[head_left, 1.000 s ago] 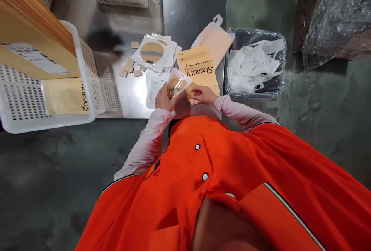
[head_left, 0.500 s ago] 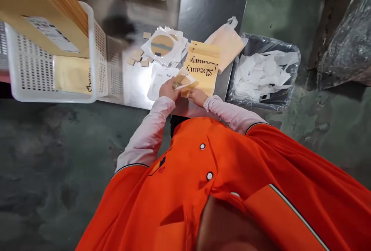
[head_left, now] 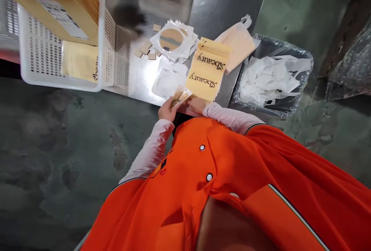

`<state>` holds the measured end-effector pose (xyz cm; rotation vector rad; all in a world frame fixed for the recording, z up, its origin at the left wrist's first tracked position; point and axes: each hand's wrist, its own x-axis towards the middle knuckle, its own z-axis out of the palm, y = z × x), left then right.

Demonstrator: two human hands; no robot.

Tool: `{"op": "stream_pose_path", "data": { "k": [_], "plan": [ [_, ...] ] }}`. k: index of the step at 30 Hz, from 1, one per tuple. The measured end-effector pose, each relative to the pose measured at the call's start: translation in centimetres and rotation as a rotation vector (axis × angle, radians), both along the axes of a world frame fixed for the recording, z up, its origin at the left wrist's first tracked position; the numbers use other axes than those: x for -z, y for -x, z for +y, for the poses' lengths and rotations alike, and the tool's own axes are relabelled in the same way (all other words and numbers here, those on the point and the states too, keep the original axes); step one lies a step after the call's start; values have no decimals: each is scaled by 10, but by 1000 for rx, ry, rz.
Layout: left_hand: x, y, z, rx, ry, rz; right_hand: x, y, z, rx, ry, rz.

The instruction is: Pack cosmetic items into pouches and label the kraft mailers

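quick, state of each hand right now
Left hand: closed, holding a clear-and-tan packet.
Right hand: beside the packet; open or closed cannot be told.

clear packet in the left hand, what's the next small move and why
Probably ease the clear packet slightly toward the right hand. The left hand holds it, and the right hand is close beside it, by the near edge of the yellow bags, so a short shift should do. Whether the right hand already grips something is too small to tell.

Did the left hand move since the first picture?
Yes. The left hand has moved away from the stack of white sheets, toward the near edge of the table.
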<state>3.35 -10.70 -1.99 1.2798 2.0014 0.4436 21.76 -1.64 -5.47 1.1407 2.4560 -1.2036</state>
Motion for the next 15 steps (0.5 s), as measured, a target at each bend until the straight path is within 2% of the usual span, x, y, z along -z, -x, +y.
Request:
{"op": "stream_pose_path", "data": {
  "k": [2, 5, 8, 12, 15],
  "plan": [
    [6, -4, -1, 28, 23, 6, -1, -5, -11, -75, -44, -54],
    [14, -7, 3, 19, 10, 2, -5, -26, -17, -34, -159, -175],
    [17, -8, 4, -13, 2, -6, -9, -49, -13, -10, -203, -232],
    [19, -10, -10, -37, -51, -33, -6, -52, 0, -65, -103, -96],
    [23, -14, -32, -61, -100, -93, -3, -37, 5, 81, 64, -49]
  ]
}}
